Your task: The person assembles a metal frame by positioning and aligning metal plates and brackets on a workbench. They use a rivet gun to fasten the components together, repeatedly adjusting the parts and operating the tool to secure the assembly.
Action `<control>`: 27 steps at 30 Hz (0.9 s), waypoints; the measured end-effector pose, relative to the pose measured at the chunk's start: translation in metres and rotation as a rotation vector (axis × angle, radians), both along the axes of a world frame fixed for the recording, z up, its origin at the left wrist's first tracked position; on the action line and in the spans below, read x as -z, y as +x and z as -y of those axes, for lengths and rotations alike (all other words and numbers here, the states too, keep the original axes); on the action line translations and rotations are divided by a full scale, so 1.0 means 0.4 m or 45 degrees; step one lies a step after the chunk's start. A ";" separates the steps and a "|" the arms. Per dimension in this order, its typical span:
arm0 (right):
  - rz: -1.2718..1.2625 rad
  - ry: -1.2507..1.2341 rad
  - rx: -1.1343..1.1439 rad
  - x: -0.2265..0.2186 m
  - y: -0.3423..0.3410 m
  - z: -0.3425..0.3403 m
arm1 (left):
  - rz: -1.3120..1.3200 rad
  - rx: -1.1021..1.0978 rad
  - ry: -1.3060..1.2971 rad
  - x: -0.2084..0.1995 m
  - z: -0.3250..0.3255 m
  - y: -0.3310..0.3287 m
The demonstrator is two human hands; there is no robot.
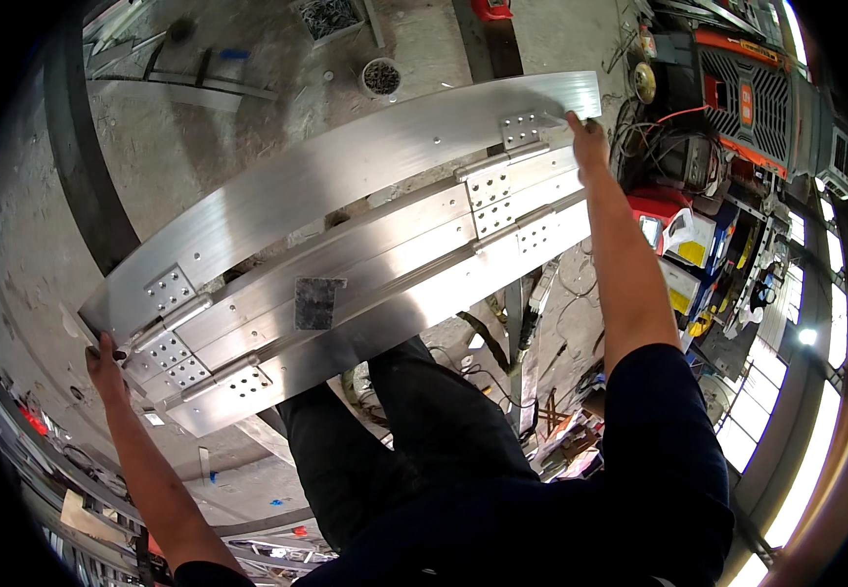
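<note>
A long silvery metal panel assembly [365, 245], made of several brushed strips joined by riveted hinges, spans the view in front of my legs, tilted up to the right. At its left end my left hand [107, 368] grips the edge, fingers curled by the lower strips. My right hand [588, 143] is closed on the right end, near the top strip, with the thumb on the upper face. Hinge plates with dark holes show at the left [178, 360] and at the right [491, 203]. A dark grey rectangular patch [314, 303] lies on the middle strip.
Behind the panel, a white tub of small fasteners [381, 77] and a tray of fasteners [329, 18] stand on a stained grey surface. Dark beams cross it. An orange and black machine [745, 98] stands at the right, above cables and cluttered tools.
</note>
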State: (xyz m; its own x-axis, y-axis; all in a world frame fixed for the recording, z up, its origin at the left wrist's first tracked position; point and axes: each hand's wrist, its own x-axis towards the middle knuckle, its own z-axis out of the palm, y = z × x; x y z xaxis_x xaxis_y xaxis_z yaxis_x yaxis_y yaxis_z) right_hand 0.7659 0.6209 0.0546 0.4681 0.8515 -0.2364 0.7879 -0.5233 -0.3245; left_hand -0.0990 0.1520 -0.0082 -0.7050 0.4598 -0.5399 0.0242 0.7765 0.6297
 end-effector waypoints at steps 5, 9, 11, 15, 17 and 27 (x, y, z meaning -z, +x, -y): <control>-0.165 -0.025 -0.047 -0.019 0.020 -0.083 | 0.044 -0.100 -0.050 -0.031 0.003 0.009; -0.187 -0.135 -0.107 0.017 0.130 -0.123 | 0.071 -0.070 -0.103 -0.035 0.019 -0.019; -0.127 -0.168 -0.036 0.007 0.152 -0.125 | 0.068 -0.037 -0.135 -0.030 -0.002 -0.010; -0.497 -0.243 -0.053 -0.001 0.138 -0.137 | 0.094 -0.048 -0.170 -0.050 0.023 -0.041; -0.536 -0.156 0.026 0.002 0.139 -0.131 | 0.132 -0.128 -0.086 -0.043 0.009 -0.024; -0.437 -0.137 -0.093 0.025 0.229 -0.154 | 0.269 -0.122 -0.134 -0.092 -0.039 -0.021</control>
